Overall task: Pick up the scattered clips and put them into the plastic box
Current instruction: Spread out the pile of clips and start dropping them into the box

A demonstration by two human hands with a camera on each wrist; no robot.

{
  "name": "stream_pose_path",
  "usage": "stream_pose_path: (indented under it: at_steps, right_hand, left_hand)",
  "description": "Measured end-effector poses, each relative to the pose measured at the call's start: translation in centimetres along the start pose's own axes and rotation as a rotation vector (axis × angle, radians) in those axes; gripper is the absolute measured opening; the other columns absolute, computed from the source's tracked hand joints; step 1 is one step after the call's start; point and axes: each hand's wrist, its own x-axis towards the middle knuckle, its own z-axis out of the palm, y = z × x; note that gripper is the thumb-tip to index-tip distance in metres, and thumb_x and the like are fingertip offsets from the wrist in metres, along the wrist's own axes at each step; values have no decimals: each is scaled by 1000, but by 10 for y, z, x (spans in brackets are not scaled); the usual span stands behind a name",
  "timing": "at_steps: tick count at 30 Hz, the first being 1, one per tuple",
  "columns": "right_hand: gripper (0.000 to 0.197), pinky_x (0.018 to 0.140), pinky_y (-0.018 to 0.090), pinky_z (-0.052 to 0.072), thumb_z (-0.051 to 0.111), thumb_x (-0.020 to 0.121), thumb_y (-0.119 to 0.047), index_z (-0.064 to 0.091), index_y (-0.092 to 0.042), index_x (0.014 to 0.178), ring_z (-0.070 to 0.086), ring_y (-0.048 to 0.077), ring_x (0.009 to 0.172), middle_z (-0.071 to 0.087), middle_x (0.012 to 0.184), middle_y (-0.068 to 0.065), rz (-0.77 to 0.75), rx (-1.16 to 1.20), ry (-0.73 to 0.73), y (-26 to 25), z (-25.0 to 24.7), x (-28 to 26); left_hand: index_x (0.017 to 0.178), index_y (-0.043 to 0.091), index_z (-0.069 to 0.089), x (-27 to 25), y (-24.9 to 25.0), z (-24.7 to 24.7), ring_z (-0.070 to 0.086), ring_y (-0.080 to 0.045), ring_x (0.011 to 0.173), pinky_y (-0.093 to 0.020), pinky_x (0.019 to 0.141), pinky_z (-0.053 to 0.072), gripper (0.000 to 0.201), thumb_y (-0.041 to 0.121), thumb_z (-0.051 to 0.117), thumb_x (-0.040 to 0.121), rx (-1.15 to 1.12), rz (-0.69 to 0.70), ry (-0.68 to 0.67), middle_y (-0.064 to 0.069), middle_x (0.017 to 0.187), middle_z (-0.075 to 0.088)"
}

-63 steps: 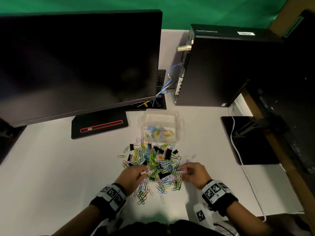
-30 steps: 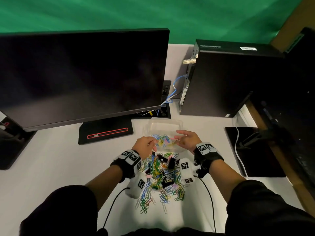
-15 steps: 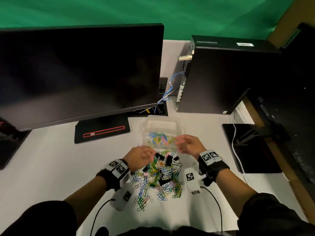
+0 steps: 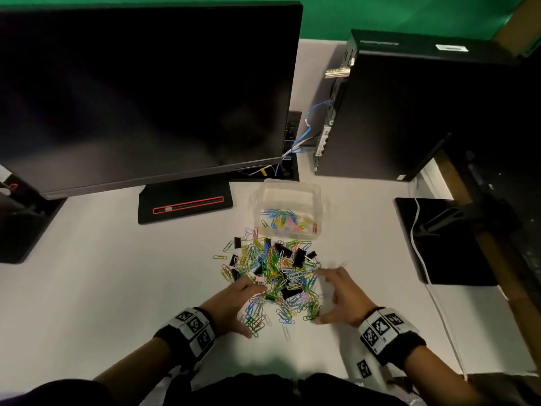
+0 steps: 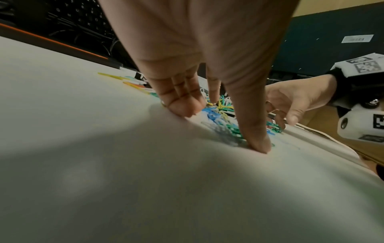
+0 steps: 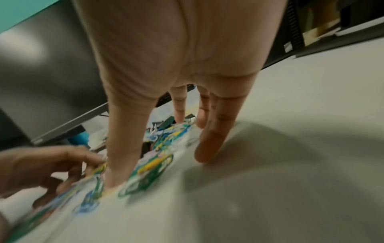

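A heap of coloured paper clips and black binder clips (image 4: 272,271) lies on the white table, just in front of the clear plastic box (image 4: 288,190), which holds several coloured clips. My left hand (image 4: 234,306) flanks the near left side of the heap, fingers straight, fingertips and thumb touching the table among the clips (image 5: 220,115). My right hand (image 4: 341,297) flanks the near right side, fingers spread, thumb and fingertips down on the table beside the clips (image 6: 158,157). Neither hand holds a clip.
A large dark monitor (image 4: 146,92) on a black stand (image 4: 187,203) fills the back left. A black computer case (image 4: 409,112) stands at the back right with blue cables (image 4: 307,130). A black pad with a white cable (image 4: 421,247) lies to the right.
Both hands carried clips to the box, let them go there, then came back to the near side of the heap and now bracket it with spread fingers.
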Motion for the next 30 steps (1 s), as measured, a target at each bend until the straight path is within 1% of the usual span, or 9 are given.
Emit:
stream_pose_path:
  at_steps: [3, 6, 12, 16, 18, 21, 24, 27, 30]
  right_hand:
    - [111, 87, 20, 38, 86, 50, -36, 22, -32, 140, 40, 14, 105, 28, 118, -3, -10, -68, -17, -4, 9, -1]
    - [105, 88, 21, 37, 86, 52, -33, 27, -30, 139, 38, 10, 104, 29, 115, -5, -7, -110, -12, -7, 14, 3]
    - [66, 72, 16, 30, 82, 62, -30, 54, -16, 119, 41, 8, 85, 42, 95, -5, -88, -90, 23, -5, 16, 9]
    - [34, 63, 6, 30, 79, 68, -24, 62, -10, 93, 37, -8, 68, 39, 76, -18, -98, -49, 109, -5, 19, 6]
    - [22, 60, 12, 30, 75, 71, -19, 61, -9, 84, 37, -6, 62, 39, 71, -19, -80, -36, 133, -6, 20, 4]
    - [11, 62, 22, 31, 70, 76, -16, 60, -10, 78, 43, 8, 62, 43, 65, -18, -44, -38, 174, -7, 20, 3]
    - [12, 69, 18, 35, 67, 79, -15, 67, -10, 90, 52, 8, 73, 56, 75, -8, 24, 0, 184, -6, 13, 4]
    - [9, 69, 10, 35, 67, 77, -9, 68, -13, 86, 55, -8, 56, 58, 63, -16, 92, 56, 173, -6, 7, 5]
    - [22, 55, 7, 40, 66, 77, -3, 60, -23, 69, 52, -10, 42, 55, 50, -17, 140, 151, 179, -9, 2, 5]
  left_hand:
    - [145, 21, 24, 5, 6, 4, 36, -15, 127, -17, 105, 28, 91, 32, 77, 72, 0, 3, 15, -1, 138, 29]
    - [145, 19, 25, 14, 15, 9, 38, -16, 125, -13, 100, 26, 87, 35, 74, 74, 22, 8, 55, -3, 135, 29]
    - [131, 18, 41, 29, 27, 16, 49, -19, 110, -29, 97, 44, 58, 34, 67, 81, 82, 8, 194, -3, 125, 39]
    - [122, 15, 47, 31, 32, 16, 50, -20, 102, -31, 90, 47, 36, 29, 55, 90, 176, 10, 245, -6, 120, 43]
    - [119, 12, 47, 31, 33, 16, 50, -22, 102, -32, 88, 47, 30, 25, 49, 92, 215, 15, 258, -8, 118, 44]
    - [116, 4, 52, 33, 29, 14, 54, -28, 101, -36, 88, 50, 26, 10, 47, 91, 231, 34, 282, -13, 116, 50]
    - [115, 5, 56, 33, 23, 10, 57, -25, 101, -32, 90, 49, 25, 6, 45, 92, 107, 29, 325, -10, 112, 57]
    - [109, 11, 58, 28, 19, 2, 57, -14, 84, -29, 82, 48, 19, 15, 47, 94, -106, -38, 333, 2, 94, 59]
    - [107, 14, 59, 25, 16, -4, 63, -18, 68, -31, 71, 54, 17, 15, 50, 93, -305, -102, 298, 1, 74, 63]
